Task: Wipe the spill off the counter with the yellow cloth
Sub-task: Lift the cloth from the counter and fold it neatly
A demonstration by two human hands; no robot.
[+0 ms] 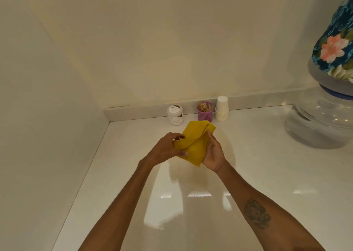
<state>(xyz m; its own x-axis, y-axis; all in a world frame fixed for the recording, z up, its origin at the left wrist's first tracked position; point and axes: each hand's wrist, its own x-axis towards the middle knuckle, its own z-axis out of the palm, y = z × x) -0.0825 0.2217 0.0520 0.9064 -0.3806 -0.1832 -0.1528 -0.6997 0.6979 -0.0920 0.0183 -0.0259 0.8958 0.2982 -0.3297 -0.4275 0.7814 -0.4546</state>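
Both hands hold the yellow cloth [193, 144] up above the white surface [257, 165]: left hand [164, 150] pinching a folded edge, right hand [213, 155] cupped under it. Behind stand a white jar [175, 115], purple toothpick cup [205, 111] and stacked paper cups [222, 108].

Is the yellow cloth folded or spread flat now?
Folded: the yellow cloth is doubled over, held above the counter between left hand and right hand.

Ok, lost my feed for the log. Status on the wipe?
Left hand and right hand both gripping the yellow cloth, held folded above the counter. No wiping yet. Jar, stick holder, cups stand behind, clear.
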